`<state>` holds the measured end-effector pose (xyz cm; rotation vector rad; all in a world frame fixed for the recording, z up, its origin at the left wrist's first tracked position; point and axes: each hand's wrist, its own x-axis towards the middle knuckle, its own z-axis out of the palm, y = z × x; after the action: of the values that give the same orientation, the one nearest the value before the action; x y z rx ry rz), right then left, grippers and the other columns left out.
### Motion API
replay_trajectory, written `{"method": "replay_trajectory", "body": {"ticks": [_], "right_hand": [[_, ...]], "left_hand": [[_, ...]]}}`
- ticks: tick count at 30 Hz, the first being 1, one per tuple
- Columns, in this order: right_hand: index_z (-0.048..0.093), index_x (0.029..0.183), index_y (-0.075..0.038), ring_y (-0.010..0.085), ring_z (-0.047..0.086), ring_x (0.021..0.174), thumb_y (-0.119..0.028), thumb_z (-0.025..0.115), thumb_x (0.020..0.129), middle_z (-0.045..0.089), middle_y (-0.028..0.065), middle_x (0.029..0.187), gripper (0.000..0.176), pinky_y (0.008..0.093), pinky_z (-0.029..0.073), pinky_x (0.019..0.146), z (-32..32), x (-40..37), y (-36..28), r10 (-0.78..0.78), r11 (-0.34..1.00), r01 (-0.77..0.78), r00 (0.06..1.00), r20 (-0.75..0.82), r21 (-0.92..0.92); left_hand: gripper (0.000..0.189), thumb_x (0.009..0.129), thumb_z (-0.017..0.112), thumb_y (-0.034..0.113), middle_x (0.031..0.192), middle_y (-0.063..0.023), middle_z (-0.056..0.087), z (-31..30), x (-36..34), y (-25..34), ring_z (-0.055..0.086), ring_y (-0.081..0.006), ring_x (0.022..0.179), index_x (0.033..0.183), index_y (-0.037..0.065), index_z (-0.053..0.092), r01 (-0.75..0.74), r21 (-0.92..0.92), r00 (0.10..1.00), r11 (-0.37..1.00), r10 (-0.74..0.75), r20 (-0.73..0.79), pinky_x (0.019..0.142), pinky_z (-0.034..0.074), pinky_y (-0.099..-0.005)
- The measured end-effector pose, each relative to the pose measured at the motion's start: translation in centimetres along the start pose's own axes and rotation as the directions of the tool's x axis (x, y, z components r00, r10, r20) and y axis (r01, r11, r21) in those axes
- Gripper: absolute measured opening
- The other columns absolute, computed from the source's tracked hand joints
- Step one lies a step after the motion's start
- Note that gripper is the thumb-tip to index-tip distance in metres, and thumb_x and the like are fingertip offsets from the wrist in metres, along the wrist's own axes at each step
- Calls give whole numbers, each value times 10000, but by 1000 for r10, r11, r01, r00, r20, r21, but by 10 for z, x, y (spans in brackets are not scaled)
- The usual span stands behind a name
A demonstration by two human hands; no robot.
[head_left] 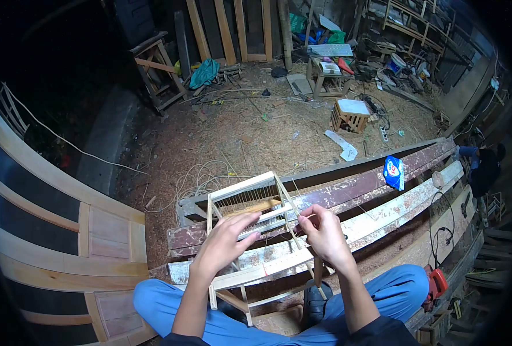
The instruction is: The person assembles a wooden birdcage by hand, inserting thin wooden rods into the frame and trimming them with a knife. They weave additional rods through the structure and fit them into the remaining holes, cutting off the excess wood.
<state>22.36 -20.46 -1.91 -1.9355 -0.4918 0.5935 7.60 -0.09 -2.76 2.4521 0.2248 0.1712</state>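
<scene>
A small light-wood frame (241,187) with a row of thin rods across its far end stands on the planks before me, between my knees. My left hand (224,239) is over its left side, fingers stretched out and thumb apart, close to a crossbar (262,214). At the frame's right side my right hand (325,233) is closed, thumb and fingertips pinched together near the side bar. What sits in that pinch, if anything, is too small to make out. A curved wooden piece (264,270) with a red mark forms the near end of the frame.
Long paint-worn planks (377,210) run to the right, holding a blue packet (393,173). A red power tool (436,286) lies by my right knee. Panelled wooden doors (114,233) lean at left. Beyond are a slatted stool (351,114), loose cord (201,181) and wood shavings.
</scene>
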Motion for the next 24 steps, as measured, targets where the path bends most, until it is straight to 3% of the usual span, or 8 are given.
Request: {"method": "replay_trajectory", "body": {"ticks": [2,6,9,11,12,14,16,24], "right_hand": [[665,975,44,298,727,770,-99,641,985,725,190,814,146,410,551,723,-3,-1,0,-20,997,18,1000,-14,-81],[671,993,39,395,705,865,-88,662,960,716,235,882,131,446,541,803,-9,-3,0,-154,982,159,986,57,-104],[675,1013,39,254,713,810,-105,675,980,715,184,846,148,375,544,755,-10,-7,-1,-233,963,242,969,85,-116],[663,1028,35,327,725,814,-107,649,998,717,212,858,146,409,546,749,-9,-8,1,-238,962,249,966,104,-113],[654,1037,32,363,722,822,-109,635,1005,716,227,866,146,426,544,746,-8,-9,-2,-204,964,221,971,123,-148],[630,1062,24,429,713,830,-114,602,1023,711,257,872,146,470,536,726,-11,-11,-6,-184,958,207,975,128,-197],[630,1064,22,423,709,844,-113,603,1021,707,258,876,144,473,534,738,-12,-13,-10,-215,951,238,968,130,-199],[651,1134,4,432,645,872,13,649,922,574,215,959,212,508,519,780,-20,-33,-35,-400,836,329,914,-77,-440]], "left_hand": [[453,963,698,188,1336,-184,676,4,9,-7,637,-341,1252,1385,44,620,-51,-1,998,999,51,42,1075,485,-440],[410,968,664,142,1274,-209,697,-5,23,-14,671,-362,1185,1367,55,632,-55,-103,986,993,71,154,1026,526,-436],[419,979,672,226,1212,-231,711,-14,31,5,692,-400,1109,1368,76,631,-1,-86,967,996,23,255,975,549,-453],[471,1016,630,348,1117,-246,724,-5,32,13,700,-407,1046,1401,78,602,19,-46,952,999,-4,305,912,547,-472],[439,1032,611,299,1107,-255,723,19,30,-8,706,-395,1045,1394,51,603,-120,-95,981,988,133,142,913,540,-466],[411,1039,607,249,1108,-231,721,27,28,-5,716,-326,1010,1386,27,603,-24,-142,986,990,47,158,892,549,-420],[361,1057,583,162,1108,-171,731,38,25,-8,717,-206,999,1379,0,606,56,-205,994,977,-36,101,891,553,-343],[303,1029,632,63,1164,-124,713,55,14,-5,701,-163,1065,1309,-47,598,195,-478,980,857,-192,56,945,554,-306]]}}
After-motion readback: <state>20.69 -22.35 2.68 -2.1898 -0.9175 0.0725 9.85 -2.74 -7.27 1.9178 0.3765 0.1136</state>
